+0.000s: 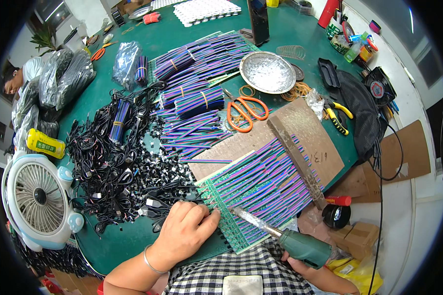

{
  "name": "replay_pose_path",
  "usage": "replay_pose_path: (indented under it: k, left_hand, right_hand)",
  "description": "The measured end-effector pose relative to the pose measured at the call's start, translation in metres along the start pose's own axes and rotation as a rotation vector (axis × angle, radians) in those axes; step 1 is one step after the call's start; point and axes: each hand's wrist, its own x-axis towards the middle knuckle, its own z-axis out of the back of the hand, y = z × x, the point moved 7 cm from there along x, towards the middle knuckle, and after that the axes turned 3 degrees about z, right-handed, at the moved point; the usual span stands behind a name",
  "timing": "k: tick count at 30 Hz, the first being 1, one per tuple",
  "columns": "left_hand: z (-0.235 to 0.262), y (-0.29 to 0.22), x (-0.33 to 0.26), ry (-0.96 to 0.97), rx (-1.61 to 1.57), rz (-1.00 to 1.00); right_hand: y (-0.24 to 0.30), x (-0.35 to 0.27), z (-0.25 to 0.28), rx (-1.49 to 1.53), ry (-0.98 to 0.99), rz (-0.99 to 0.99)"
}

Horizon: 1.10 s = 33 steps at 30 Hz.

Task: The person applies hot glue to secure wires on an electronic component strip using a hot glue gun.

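My left hand rests on the near edge of a green circuit board strip, fingers pinching at the wire ends there. A row of multicoloured ribbon wires lies across the board, pressed down by a brown bar. My right hand, mostly hidden, grips a green-handled soldering iron whose metal tip touches the board just right of my left fingers.
A tangled pile of black cables lies at left beside a white desk fan. Orange scissors, a metal dish, bundled wires, yellow pliers and a brown cardboard sheet lie further back.
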Motion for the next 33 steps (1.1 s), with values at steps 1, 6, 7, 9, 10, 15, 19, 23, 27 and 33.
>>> replay_pose_path:
  k: [1,6,7,9,10,15,19,23,27,33]
  left_hand:
    - [0.001,-0.001,0.0,-0.006,0.01,-0.013]
    - [0.004,-0.005,0.002,-0.003,0.033,-0.059]
    - [0.003,-0.006,0.003,-0.003,0.042,-0.077]
    - [0.001,-0.008,0.004,0.007,0.058,-0.096]
    - [0.001,-0.01,0.004,0.015,0.076,-0.111]
    - [0.001,-0.012,0.006,0.036,0.096,-0.137]
    - [-0.001,-0.014,0.007,0.051,0.111,-0.15]
    - [-0.002,-0.014,0.008,0.06,0.113,-0.15]
    - [0.0,-0.014,0.007,0.059,0.122,-0.136]
    - [-0.004,-0.015,0.003,0.06,0.116,-0.138]
  right_hand:
    - [0.001,0.0,0.0,0.001,0.0,0.001]
    - [0.014,0.006,-0.003,-0.036,0.029,0.098]
    - [0.015,0.006,-0.003,-0.035,0.025,0.096]
    - [0.013,0.006,-0.003,-0.017,0.037,0.054]
    - [0.013,0.007,-0.003,-0.015,0.037,0.055]
    - [0.013,0.008,-0.004,-0.033,0.067,0.066]
    - [0.016,0.009,-0.005,-0.031,0.056,0.07]
    - [0.027,0.012,-0.005,-0.183,0.061,0.202]
    - [0.005,0.007,-0.001,-0.035,0.028,0.135]
    - [-0.011,-0.001,0.001,0.105,-0.043,0.109]
